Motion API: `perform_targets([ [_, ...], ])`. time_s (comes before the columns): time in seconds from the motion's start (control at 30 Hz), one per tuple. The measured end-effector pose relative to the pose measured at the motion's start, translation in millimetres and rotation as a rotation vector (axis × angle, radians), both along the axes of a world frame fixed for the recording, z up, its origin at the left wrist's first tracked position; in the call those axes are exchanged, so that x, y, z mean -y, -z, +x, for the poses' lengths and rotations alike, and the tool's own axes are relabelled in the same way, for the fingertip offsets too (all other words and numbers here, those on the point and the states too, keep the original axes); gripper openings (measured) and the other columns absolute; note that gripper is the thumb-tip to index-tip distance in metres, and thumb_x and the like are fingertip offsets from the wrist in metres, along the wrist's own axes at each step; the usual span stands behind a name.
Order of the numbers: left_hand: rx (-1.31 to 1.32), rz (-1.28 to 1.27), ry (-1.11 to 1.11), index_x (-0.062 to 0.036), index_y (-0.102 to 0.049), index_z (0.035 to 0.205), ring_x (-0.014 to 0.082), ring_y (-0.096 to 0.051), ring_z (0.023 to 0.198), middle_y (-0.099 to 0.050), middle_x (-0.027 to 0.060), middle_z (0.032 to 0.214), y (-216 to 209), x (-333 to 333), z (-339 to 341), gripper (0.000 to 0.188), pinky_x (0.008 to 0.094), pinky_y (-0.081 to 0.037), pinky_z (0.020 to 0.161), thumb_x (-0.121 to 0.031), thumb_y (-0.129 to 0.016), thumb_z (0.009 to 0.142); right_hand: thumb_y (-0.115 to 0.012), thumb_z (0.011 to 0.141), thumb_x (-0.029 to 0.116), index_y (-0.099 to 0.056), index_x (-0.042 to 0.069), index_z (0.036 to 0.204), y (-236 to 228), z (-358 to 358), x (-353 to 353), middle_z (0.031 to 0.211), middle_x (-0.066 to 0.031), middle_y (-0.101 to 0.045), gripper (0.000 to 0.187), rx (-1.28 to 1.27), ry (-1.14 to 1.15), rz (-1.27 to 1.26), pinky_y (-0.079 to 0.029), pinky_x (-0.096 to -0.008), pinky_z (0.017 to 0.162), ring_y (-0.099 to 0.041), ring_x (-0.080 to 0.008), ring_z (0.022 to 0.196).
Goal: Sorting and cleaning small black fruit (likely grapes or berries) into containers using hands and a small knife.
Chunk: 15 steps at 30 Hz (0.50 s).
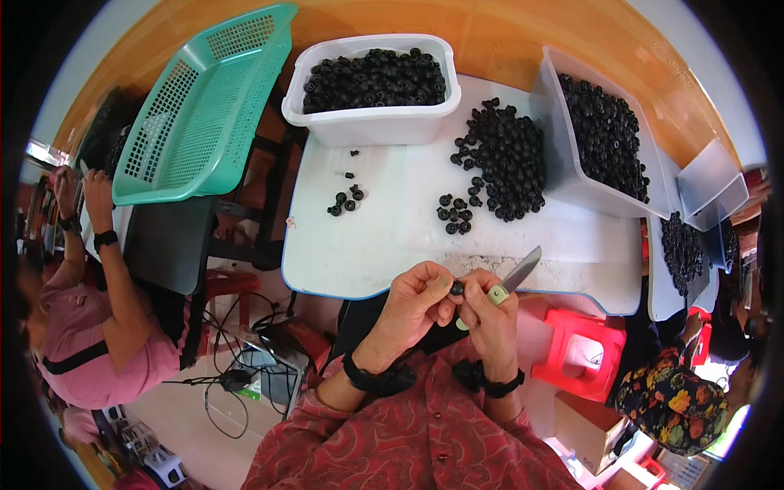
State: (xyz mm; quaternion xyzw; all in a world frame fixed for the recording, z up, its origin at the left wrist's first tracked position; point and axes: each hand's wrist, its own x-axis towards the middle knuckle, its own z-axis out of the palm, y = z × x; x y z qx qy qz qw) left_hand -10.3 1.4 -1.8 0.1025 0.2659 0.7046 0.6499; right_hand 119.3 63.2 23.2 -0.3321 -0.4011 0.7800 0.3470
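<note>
My left hand (411, 309) pinches a small round black part (457, 287) between thumb and fingers, just off the table's front edge. Against it, my right hand (492, 325) is closed round the pale green handle of a knife (521, 269), its blade slanting up and to the right. The fingers of both hands meet at the part; whether the blade's edge touches it cannot be seen. On the white table (359, 253) lie a big heap of black parts (508, 159), a small cluster (454, 215) at its near side, and several loose parts (346, 201) farther left.
A white tub (376, 129) full of black parts stands at the back, a translucent bin (563, 167) of them at right. Left is a green basket (175, 192). People (106, 351) sit on both sides. A red stool (563, 359) and cables (233, 380) are below.
</note>
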Motion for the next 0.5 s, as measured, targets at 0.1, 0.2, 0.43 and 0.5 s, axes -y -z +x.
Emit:
perform_targets([
  [0.1,0.053,0.006,0.01,-0.0031,-0.058,0.094,0.0082,-0.056,0.057,-0.065,0.0068,0.079,0.9,0.2,-0.6,0.015,0.0218,-0.043,0.049,-0.018,-0.06,0.095,-0.065,0.09,0.012,-0.062,0.0,0.087,-2.4,-3.7,3.1,0.073,-0.0019,-0.059,0.013,-0.012,0.045,0.063,-0.026,-0.0195,0.044,-0.038,-0.0034,0.05],
  [0.2,0.068,-0.027,0.051,-0.0044,-0.058,0.092,0.0081,-0.054,0.056,-0.064,0.0065,0.078,1.1,1.1,-2.6,0.015,0.0222,-0.041,0.047,-0.019,-0.06,0.095,-0.067,0.088,0.009,-0.061,-0.001,0.085,6.0,0.5,0.8,0.071,-0.001,-0.055,0.011,-0.097,0.037,0.032,-0.025,-0.0204,0.045,-0.037,-0.004,0.05],
  [0.43,-0.001,0.001,0.06,-0.0041,-0.059,0.093,0.0085,-0.055,0.055,-0.066,0.0077,0.078,0.3,3.5,-8.2,0.011,0.023,-0.042,0.048,-0.015,-0.06,0.095,-0.065,0.09,0.009,-0.059,0.001,0.083,0.6,-3.4,4.0,0.067,0.0011,-0.052,0.012,-0.089,0.044,-0.021,-0.025,-0.0209,0.045,-0.036,-0.004,0.049],
  [0.5,-0.084,-0.012,-0.019,-0.0038,-0.059,0.092,0.0084,-0.055,0.055,-0.065,0.0066,0.076,-3.5,2.5,-5.1,0.01,0.0224,-0.043,0.048,-0.013,-0.06,0.094,-0.064,0.091,0.01,-0.059,0.001,0.084,-4.1,-6.5,7.8,0.066,0.0019,-0.052,0.012,-0.001,0.06,-0.003,-0.026,-0.0201,0.045,-0.037,-0.0033,0.05],
])
